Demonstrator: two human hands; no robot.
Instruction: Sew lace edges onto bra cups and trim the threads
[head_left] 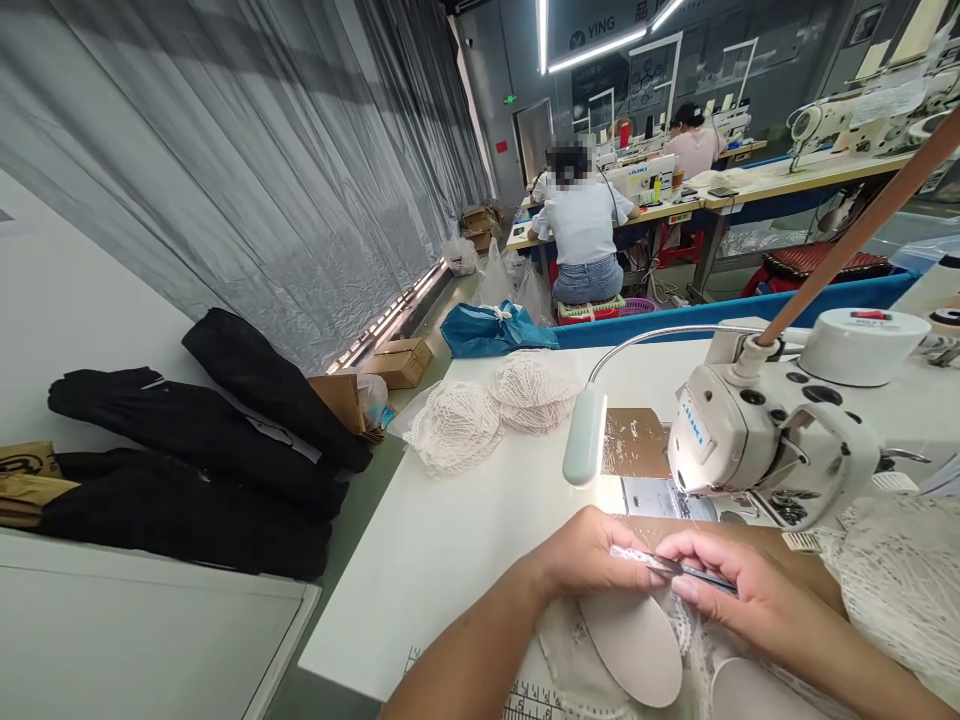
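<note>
My left hand (600, 556) pinches the edge of a white lace piece (628, 553) in front of the sewing machine. Below that hand hangs a smooth pale bra cup (637, 650), joined to the lace. My right hand (731, 580) is closed round a slim, dark metal tool (701, 573); whether it is tweezers or thread snips I cannot tell. The tool's pointed end meets the lace at my left fingertips. A second pale cup (757, 690) lies at the bottom edge, partly cut off. The white JUKI sewing machine (735, 430) stands just beyond both hands.
Stacked lace cups (457, 425) sit at the table's far left. A lamp (585, 435) on a bent neck hangs beside the machine. More lace (907, 570) is heaped on the right. Farther off, a person in a white top (581, 225) sits at another machine.
</note>
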